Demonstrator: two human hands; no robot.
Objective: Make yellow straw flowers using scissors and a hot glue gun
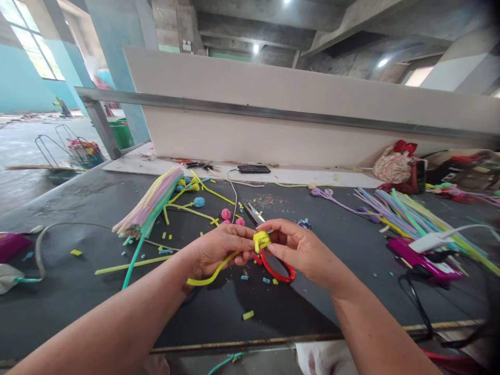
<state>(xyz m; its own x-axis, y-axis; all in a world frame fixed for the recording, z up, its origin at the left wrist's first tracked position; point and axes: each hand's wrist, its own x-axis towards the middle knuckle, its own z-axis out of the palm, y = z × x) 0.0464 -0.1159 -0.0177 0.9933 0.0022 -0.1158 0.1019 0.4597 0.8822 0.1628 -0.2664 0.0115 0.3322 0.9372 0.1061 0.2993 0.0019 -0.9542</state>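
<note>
My left hand (219, 251) and my right hand (300, 250) meet over the middle of a dark table (219, 312). Both pinch a yellow pipe cleaner (261, 240) wound into a small knot between the fingertips. Its loose tail (211, 274) curves down and left under my left hand. Red-handled scissors (275, 265) lie on the table just beneath my hands, blades pointing up-left.
A bundle of pastel pipe cleaners (150, 203) lies left, another spread (414, 216) lies right. Small finished balls (225, 213), cut scraps, a phone (253, 169), a magenta tool (424, 258) with a white cable and a cloth bag (392, 166) sit around. A white board (312, 104) backs the table.
</note>
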